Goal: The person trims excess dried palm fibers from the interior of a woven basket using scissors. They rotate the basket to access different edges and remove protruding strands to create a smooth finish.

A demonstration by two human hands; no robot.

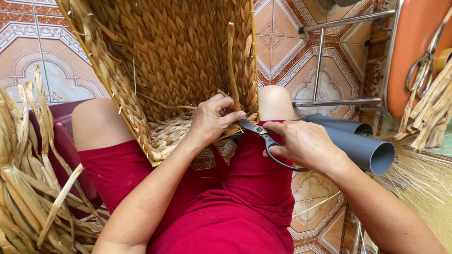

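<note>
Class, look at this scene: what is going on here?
A seated person holds a woven basket on the lap. The left hand pinches a loose fibre strand at the rim, while the right hand holds scissors against it. Dried fibres lie alongside, and grey pipes sit nearby.

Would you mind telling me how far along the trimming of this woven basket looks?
Done: the basket walls look fully woven. In hand: the left hand pinches a loose upright strand at the rim, while the right hand holds scissors at its base. Left: a few thinner stray ends seem to poke from the weave; whether other sides need trimming cannot be seen.
</note>
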